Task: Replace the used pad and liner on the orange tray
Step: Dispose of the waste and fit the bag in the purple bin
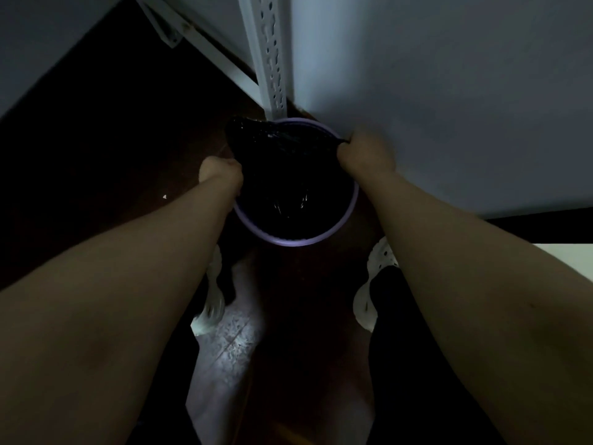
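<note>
A round purple bin (288,240) stands on the dark floor in front of my feet. A black plastic bag (282,165) lies in it, with its far edge raised above the rim. My left hand (221,173) grips the bag's left edge at the rim. My right hand (364,150) grips the bag's right edge, pulled taut toward the wall. No orange tray and no pad is in view.
A white perforated metal post (271,56) rises just behind the bin, beside a pale wall (433,91) on the right. My white slippers (372,284) stand on either side, near the bin. The scene is dim, and the floor at left lies in shadow.
</note>
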`<state>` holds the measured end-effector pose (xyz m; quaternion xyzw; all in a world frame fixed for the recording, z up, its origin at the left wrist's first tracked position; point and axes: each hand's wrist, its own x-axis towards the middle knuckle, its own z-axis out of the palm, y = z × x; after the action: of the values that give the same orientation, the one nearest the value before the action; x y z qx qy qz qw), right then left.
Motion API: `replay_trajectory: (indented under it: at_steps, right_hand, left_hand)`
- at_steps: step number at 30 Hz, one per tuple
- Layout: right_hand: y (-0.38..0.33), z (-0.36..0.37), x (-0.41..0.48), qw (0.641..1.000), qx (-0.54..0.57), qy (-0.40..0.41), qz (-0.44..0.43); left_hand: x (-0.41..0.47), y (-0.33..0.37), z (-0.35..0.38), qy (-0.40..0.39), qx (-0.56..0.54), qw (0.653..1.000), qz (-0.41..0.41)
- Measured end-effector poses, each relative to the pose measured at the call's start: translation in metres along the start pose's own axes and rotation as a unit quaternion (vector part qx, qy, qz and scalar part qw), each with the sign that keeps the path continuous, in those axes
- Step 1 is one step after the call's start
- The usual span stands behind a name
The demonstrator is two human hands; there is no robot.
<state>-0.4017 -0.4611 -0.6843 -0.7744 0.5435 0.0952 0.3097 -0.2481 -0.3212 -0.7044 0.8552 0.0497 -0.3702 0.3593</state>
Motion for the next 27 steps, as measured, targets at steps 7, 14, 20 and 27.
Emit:
replay_trajectory:
  at_steps: [7,14,20,27]
  right_hand:
    - [-0.002,0.001,-0.003,1.0,-0.013,0.021,0.012]
    - [-0.006,0.006,-0.002,0.995,-0.075,0.062,-0.009]
    - [-0.028,0.019,-0.02,0.97,-0.116,0.054,-0.209]
    - [-0.049,0.05,-0.034,0.966,-0.094,-0.114,-0.21]
  left_hand:
    - [-0.006,0.004,0.005,-0.031,-0.086,0.995,-0.033]
    - [-0.015,0.002,0.014,-0.067,-0.182,0.978,-0.073]
    - [-0.019,0.012,0.004,-0.063,-0.205,0.976,-0.044]
    - [-0.027,0.013,-0.005,-0.101,-0.176,0.979,-0.034]
